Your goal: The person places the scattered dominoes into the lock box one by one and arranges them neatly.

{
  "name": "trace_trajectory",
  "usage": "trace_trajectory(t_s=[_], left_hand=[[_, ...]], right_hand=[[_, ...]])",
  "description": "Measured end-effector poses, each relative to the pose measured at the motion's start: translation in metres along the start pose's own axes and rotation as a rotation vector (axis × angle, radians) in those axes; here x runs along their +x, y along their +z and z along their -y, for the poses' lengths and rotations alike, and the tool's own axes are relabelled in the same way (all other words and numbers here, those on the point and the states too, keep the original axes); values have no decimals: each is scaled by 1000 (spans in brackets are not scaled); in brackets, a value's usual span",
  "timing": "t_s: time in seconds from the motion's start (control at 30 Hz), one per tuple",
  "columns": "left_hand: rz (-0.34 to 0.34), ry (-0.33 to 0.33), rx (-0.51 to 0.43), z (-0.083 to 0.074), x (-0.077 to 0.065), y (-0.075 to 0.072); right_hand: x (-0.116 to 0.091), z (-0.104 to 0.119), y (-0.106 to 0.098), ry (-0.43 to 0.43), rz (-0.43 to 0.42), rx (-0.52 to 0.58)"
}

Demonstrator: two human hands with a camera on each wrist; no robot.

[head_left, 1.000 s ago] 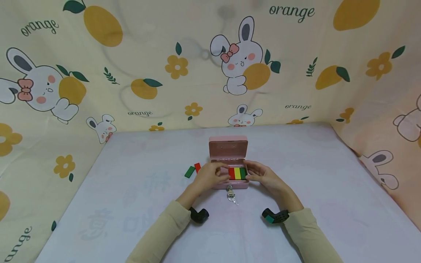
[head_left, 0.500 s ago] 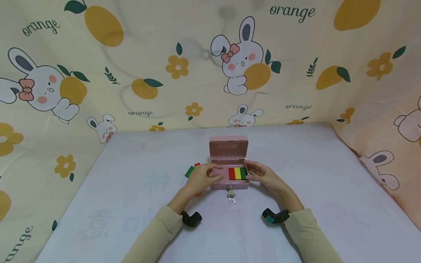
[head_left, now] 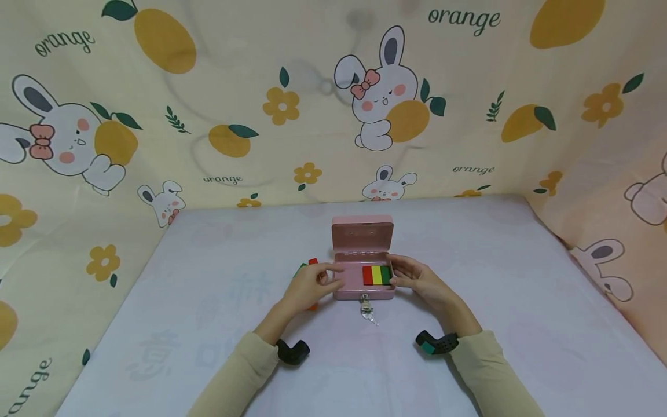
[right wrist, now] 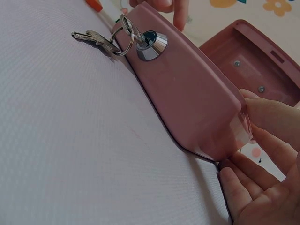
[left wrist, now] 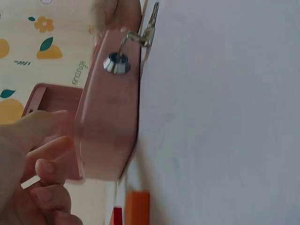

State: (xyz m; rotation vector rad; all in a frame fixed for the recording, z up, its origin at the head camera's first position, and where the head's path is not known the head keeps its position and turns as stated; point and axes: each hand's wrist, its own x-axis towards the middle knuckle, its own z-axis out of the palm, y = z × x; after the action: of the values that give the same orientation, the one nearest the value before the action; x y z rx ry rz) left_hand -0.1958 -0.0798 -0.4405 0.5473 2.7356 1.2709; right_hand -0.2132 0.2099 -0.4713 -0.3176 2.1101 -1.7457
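Observation:
A pink cash box (head_left: 350, 294) stands on the table with its lid (head_left: 362, 236) raised. Red (head_left: 367, 275), yellow (head_left: 376, 275) and green blocks (head_left: 385, 275) lie side by side in its right part. My left hand (head_left: 306, 288) is at the left rim, with thumb and index finger apart and nothing seen between them. On the right, my right hand (head_left: 423, 286) holds the box's end wall, thumb at the rim and fingers along the outside in the right wrist view. Keys (right wrist: 101, 41) hang from the front lock (right wrist: 152, 45).
Left of the box, partly behind my left hand, lie a red block (head_left: 312, 262), a green block (head_left: 301, 267) and an orange block (left wrist: 138, 208). A printed cloth (head_left: 292, 145) backs the white table (head_left: 208, 289).
My left hand has moved left from over the box's inside to its left rim, uncovering the box's floor and the red block inside. My right hand has stayed in place.

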Motion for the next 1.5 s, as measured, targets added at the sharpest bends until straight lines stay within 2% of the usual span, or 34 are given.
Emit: trace_trajectory(t_s=[0.27, 0.67, 0.93, 1.1, 1.3, 1.5], left_hand=[[-17, -1, -5, 14, -1, -8], [63, -71, -67, 36, 1, -29], [76, -105, -32, 51, 2, -39], [89, -98, -12, 57, 2, -46], [113, -107, 28, 63, 3, -52], [181, -150, 8, 68, 6, -59]], right_hand=[[0, 0, -1, -14, 5, 9], [1, -1, 0, 9, -10, -9], [1, 1, 2, 34, -14, 1], [0, 1, 3, 36, -15, 12], [0, 0, 1, 13, 0, 0], [0, -1, 1, 3, 8, 3]])
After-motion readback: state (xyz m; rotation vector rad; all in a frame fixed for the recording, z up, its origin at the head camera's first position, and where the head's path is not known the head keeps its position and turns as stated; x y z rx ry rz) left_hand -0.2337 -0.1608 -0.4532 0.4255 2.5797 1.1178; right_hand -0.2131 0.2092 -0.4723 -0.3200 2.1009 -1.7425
